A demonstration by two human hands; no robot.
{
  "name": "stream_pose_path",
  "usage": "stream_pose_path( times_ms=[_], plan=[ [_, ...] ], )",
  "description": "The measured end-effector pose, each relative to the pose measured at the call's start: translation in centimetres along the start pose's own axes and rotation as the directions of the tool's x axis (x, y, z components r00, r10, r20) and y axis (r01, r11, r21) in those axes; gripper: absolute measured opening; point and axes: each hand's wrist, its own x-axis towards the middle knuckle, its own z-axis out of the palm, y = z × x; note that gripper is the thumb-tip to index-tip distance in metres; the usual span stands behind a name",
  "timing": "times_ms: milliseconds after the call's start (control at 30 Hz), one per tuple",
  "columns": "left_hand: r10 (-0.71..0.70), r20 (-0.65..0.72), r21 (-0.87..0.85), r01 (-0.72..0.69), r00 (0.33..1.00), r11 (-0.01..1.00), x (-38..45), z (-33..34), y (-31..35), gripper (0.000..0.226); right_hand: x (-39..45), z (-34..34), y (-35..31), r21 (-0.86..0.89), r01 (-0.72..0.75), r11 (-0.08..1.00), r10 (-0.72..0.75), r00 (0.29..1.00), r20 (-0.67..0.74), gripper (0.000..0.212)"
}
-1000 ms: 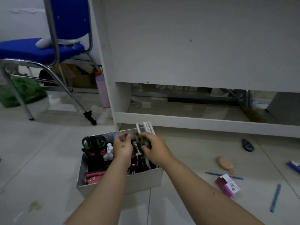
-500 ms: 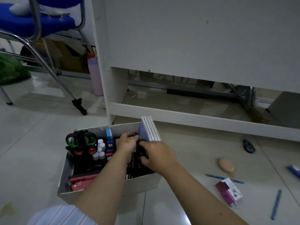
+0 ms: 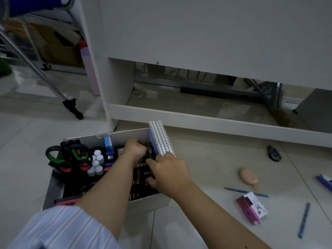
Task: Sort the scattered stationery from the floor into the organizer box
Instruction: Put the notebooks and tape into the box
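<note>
The white cardboard organizer box (image 3: 143,203) stands on the floor tiles. It holds scissors (image 3: 68,157), white bottles (image 3: 97,162), a blue stapler-like item (image 3: 108,146) and upright spiral notebooks (image 3: 160,139). Both hands reach into its right half. My left hand (image 3: 134,150) is curled over the contents beside the notebooks, and what it holds is hidden. My right hand (image 3: 168,171) has thumb and fingers down in the box around a dark object (image 3: 151,156) next to the notebooks. Loose on the floor to the right lie a beige oval item (image 3: 248,176), two blue pens (image 3: 246,192) (image 3: 303,220) and a pink-and-white small box (image 3: 251,207).
A white desk panel (image 3: 197,121) rises just behind the box. A chair leg (image 3: 71,106) stands at the left. A black item (image 3: 274,152) lies further right on the floor. At the right edge lies a blue-and-white item (image 3: 325,183).
Both hands have dropped from above the box down into it, carrying the dark object to a spot beside the notebooks. The view has moved closer and tilted down.
</note>
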Motion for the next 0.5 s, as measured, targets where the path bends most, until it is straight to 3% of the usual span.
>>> stream_pose_path(
  times_ms=[167, 300, 400, 500],
  plan=[
    [0.120, 0.029, 0.210, -0.124, 0.992, 0.970, 0.7, -0.2, -0.6, 0.030, 0.0, 0.2, 0.0, -0.047, 0.022, 0.999, -0.023, 1.000, -0.012, 0.039],
    [0.266, 0.161, 0.566, -0.310, 0.950, 0.764, -0.1, -0.6, -0.9, 0.047, 0.0, 0.0, 0.0, -0.058, 0.022, 0.998, -0.021, 0.999, 0.030, 0.040],
    [0.191, 0.223, 0.752, -0.293, 0.956, 0.591, 0.0, -0.8, -1.0, 0.053, -0.1, 0.0, -0.1, -0.066, 0.026, 0.997, -0.023, 0.999, 0.036, 0.040],
    [0.093, 0.229, 0.799, -0.241, 0.969, 0.551, 0.1, -0.6, -1.2, 0.052, -0.1, 0.0, 0.0, -0.086, 0.023, 0.996, -0.019, 0.999, 0.042, 0.040]
  ],
)
